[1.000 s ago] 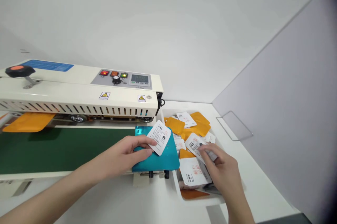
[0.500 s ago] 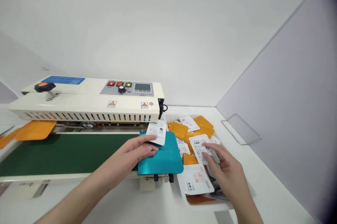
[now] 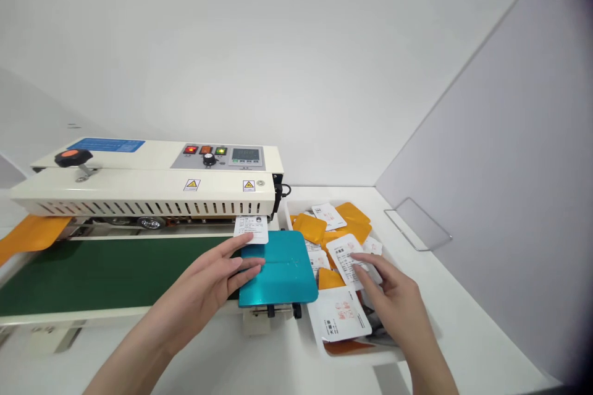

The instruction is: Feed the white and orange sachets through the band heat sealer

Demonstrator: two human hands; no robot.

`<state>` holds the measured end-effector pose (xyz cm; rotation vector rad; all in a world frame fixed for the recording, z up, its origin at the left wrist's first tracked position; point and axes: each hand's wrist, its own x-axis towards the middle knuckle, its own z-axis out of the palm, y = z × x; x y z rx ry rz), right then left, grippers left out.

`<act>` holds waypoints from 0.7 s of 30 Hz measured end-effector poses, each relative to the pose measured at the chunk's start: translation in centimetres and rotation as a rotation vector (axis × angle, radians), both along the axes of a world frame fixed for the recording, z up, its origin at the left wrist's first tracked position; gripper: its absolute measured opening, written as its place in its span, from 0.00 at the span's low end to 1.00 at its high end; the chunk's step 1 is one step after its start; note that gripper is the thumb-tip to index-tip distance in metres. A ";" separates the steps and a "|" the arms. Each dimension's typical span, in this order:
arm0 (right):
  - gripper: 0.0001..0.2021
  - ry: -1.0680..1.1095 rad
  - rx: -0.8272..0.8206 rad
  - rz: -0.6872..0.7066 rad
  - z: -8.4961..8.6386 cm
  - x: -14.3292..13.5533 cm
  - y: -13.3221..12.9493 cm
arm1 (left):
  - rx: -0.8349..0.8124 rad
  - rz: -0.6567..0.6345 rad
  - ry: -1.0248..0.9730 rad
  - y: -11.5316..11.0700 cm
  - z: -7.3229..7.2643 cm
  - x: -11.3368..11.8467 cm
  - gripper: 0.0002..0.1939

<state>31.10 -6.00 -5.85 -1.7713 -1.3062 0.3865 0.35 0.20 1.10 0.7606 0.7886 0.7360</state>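
A small white printed sachet (image 3: 251, 230) has its far edge under the front of the cream band sealer (image 3: 152, 188). My left hand (image 3: 222, 271) is open over the teal plate (image 3: 282, 277), its index fingertip at the sachet's near edge and the other fingers apart. My right hand (image 3: 391, 296) has thumb and fingers closed on another white sachet (image 3: 348, 259), which lies over the pile. This pile of white and orange sachets fills a white bin (image 3: 365, 358) right of the sealer.
A green conveyor belt (image 3: 115, 271) runs along the sealer's front. At its far left an orange sachet (image 3: 39, 237) sticks out from under the sealer. A bent wire stand (image 3: 417, 225) is by the right wall. Lit switches (image 3: 206, 151) show on the control panel.
The white sachet has slid left and further in under the sealer, and my left fingers have spread away from it. The orange sachet at far left has moved further left.
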 end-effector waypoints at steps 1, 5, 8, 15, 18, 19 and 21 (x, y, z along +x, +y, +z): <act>0.14 0.042 0.023 -0.001 0.1 -0.1 0.0 | 0.010 0.008 -0.007 -0.1 -0.2 -0.2 0.21; 0.20 0.280 0.023 0.036 0.3 -0.3 -0.1 | 0.031 0.047 -0.024 -0.2 -1.0 -0.8 0.21; 0.21 0.330 0.000 0.025 0.2 0.0 -0.1 | 0.026 0.058 -0.031 -0.4 -1.1 -1.1 0.21; 0.18 0.352 0.046 -0.041 0.7 0.1 -0.3 | 0.025 -0.003 -0.014 -0.5 -0.9 -0.8 0.22; 0.18 0.369 0.076 -0.040 1.4 -0.2 -0.4 | 0.027 -0.002 -0.014 -0.4 -1.3 -0.6 0.21; 0.18 0.375 0.075 -0.031 1.6 -0.3 -0.4 | 0.015 -0.005 -0.011 -0.3 -1.3 -0.6 0.21; 0.19 0.406 0.057 -0.001 2.2 -0.7 -0.5 | -0.011 -0.027 0.002 -0.3 -1.3 -0.5 0.22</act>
